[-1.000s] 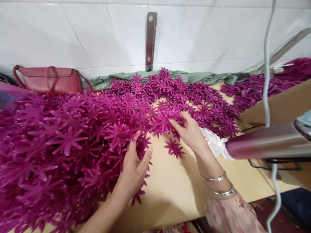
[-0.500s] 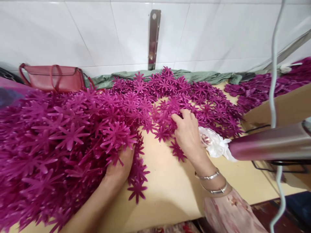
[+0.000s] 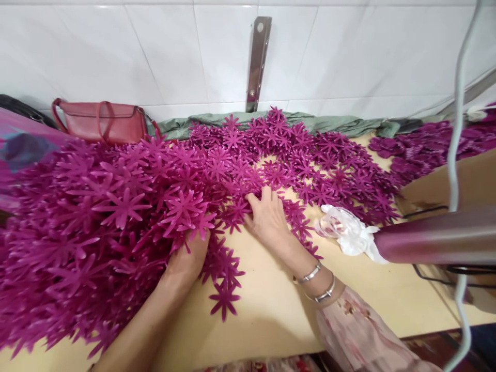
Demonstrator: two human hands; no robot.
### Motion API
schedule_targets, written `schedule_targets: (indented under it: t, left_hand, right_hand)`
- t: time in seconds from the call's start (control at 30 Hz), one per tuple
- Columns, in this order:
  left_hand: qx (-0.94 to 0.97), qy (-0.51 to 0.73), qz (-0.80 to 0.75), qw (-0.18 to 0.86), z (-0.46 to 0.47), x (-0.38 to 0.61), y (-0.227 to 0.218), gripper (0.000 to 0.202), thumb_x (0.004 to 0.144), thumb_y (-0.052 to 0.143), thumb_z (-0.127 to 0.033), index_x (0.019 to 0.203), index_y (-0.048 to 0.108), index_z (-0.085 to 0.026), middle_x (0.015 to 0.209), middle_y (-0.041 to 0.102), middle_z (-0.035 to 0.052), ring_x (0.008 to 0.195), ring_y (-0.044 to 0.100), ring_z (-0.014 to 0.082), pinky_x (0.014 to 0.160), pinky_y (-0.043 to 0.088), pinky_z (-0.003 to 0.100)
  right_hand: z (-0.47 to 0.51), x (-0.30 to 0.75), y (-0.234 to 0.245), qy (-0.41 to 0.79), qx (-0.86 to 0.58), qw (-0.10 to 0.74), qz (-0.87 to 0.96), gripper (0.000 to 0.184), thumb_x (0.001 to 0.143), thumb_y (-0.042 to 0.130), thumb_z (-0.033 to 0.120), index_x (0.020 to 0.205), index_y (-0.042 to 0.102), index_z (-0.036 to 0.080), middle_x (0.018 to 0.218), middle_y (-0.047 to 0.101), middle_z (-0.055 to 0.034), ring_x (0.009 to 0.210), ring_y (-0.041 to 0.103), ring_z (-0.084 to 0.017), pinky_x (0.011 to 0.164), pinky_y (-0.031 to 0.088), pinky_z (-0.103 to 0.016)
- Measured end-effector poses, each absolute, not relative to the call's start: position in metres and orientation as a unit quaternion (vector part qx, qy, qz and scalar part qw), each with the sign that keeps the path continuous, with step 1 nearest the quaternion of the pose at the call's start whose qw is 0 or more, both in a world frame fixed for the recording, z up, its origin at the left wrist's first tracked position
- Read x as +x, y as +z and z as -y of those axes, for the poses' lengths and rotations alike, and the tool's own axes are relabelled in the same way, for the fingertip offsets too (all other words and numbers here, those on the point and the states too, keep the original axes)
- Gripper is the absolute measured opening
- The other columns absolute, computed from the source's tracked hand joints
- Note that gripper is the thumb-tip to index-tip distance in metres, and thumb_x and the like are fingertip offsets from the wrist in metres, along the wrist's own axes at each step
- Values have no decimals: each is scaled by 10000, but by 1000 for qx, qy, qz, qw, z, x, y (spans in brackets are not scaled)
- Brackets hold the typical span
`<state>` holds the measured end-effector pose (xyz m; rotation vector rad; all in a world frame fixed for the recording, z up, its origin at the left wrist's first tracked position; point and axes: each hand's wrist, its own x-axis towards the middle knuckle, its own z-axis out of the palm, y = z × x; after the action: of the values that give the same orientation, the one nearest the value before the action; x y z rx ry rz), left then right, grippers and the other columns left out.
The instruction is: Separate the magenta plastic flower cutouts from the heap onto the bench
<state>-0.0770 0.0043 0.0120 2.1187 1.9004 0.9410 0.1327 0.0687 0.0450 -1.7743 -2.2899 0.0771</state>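
Observation:
A large heap of purple star-shaped artificial flower pieces (image 3: 124, 206) covers the left of the table and spreads along its back. My left hand (image 3: 189, 253) is closed at the heap's right edge around a bunch of these pieces, which cover its fingers. My right hand (image 3: 267, 217), with two silver bangles (image 3: 320, 287) at the wrist, has its thumb and fingers curled on a purple flower piece (image 3: 235, 213) just right of the heap. The fingertips are partly hidden. One single star piece (image 3: 223, 299) lies on the tabletop between my forearms.
Against the tiled wall stands a red handbag (image 3: 103, 121), beside a green cloth (image 3: 329, 124). A white plastic bag (image 3: 344, 230) lies right of my right hand, near a metallic cylinder (image 3: 437, 237). A white cable (image 3: 454, 155) hangs at the right, before a cardboard box (image 3: 449, 181).
My right hand has moved left and slightly nearer, toward the left hand, with its fingers at the pieces beside the heap. My left hand has stayed at the bunch. The view has shifted a little.

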Motion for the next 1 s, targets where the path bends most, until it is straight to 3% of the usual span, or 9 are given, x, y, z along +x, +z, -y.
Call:
schedule_targets:
  t: [0.13, 0.23, 0.3, 0.43, 0.57, 0.67, 0.73, 0.9, 1.0]
  left_hand:
    - [643, 417, -620, 167, -14, -71, 28, 308, 929, 633, -318, 1219, 705, -245, 1248, 749, 105, 1240, 682, 313, 1166, 476, 482]
    - [561, 505, -589, 290, -24, -65, 35, 362, 912, 681, -352, 1249, 658, -223, 1187, 752, 70, 1103, 722, 226, 1046, 550, 369]
    - [490, 547, -552, 396, -29, -61, 35, 427, 887, 725, -350, 1285, 635, -223, 1184, 750, 55, 1083, 718, 193, 1009, 550, 318]
    - [437, 551, -503, 503, -28, -53, 33, 483, 857, 773, -303, 1312, 627, -235, 1279, 729, 55, 1203, 683, 201, 1083, 506, 320]
    - [443, 522, -453, 571, -21, -38, 41, 430, 850, 772, -270, 1257, 639, -230, 1243, 748, 51, 1182, 701, 209, 1070, 534, 338]
    - [467, 501, -450, 573, -17, -29, 48, 387, 879, 724, -262, 1252, 628, -220, 1235, 745, 59, 1181, 701, 210, 1087, 534, 356]
    - [494, 489, -470, 543, -16, -27, 50, 371, 902, 681, -256, 1267, 626, -215, 1266, 728, 68, 1200, 688, 213, 1117, 517, 374]
    - [571, 456, -516, 446, -15, -36, 48, 399, 943, 553, -201, 1337, 610, -221, 1308, 701, 84, 1206, 683, 221, 1143, 505, 431]
    - [644, 442, -533, 326, -12, -39, 50, 445, 916, 556, -142, 1348, 623, -229, 1382, 646, 95, 1355, 592, 241, 1243, 402, 463]
  right_hand:
    - [-67, 147, 54, 47, -610, 109, 783, 410, 894, 606, 108, 1291, 681, 178, 1153, 506, -172, 1086, 507, -346, 917, 486, -479]
    - [-58, 157, 62, 83, -588, 154, 790, 626, 879, 690, 190, 1490, 565, 247, 1270, 462, -176, 1186, 478, -380, 1000, 486, -548]
    - [-52, 162, 65, 94, -581, 204, 782, 600, 930, 660, 260, 1518, 540, 262, 1333, 430, -177, 1246, 464, -387, 1060, 464, -582]
    - [-40, 165, 71, 137, -592, 311, 730, 410, 1050, 495, 412, 1388, 651, 239, 1248, 487, -154, 1258, 499, -349, 1129, 421, -575]
    - [-35, 159, 72, 298, -550, 357, 694, 308, 974, 641, 477, 1137, 741, 237, 1151, 560, -93, 1147, 576, -275, 1089, 463, -466]
    - [-35, 152, 68, 372, -514, 376, 676, 170, 941, 677, 370, 885, 732, 219, 1019, 621, -57, 1049, 589, -242, 1006, 482, -406]
    - [-38, 151, 64, 380, -506, 402, 661, 163, 935, 672, 331, 831, 720, 215, 973, 644, -47, 1039, 583, -236, 995, 466, -393]
    - [-45, 165, 56, 423, -507, 449, 602, 188, 932, 685, 404, 980, 744, 232, 1023, 702, -41, 995, 613, -227, 981, 465, -395]
    - [-47, 174, 53, 445, -499, 468, 578, 229, 961, 650, 447, 1021, 729, 239, 1033, 721, -36, 1012, 629, -230, 995, 472, -400]
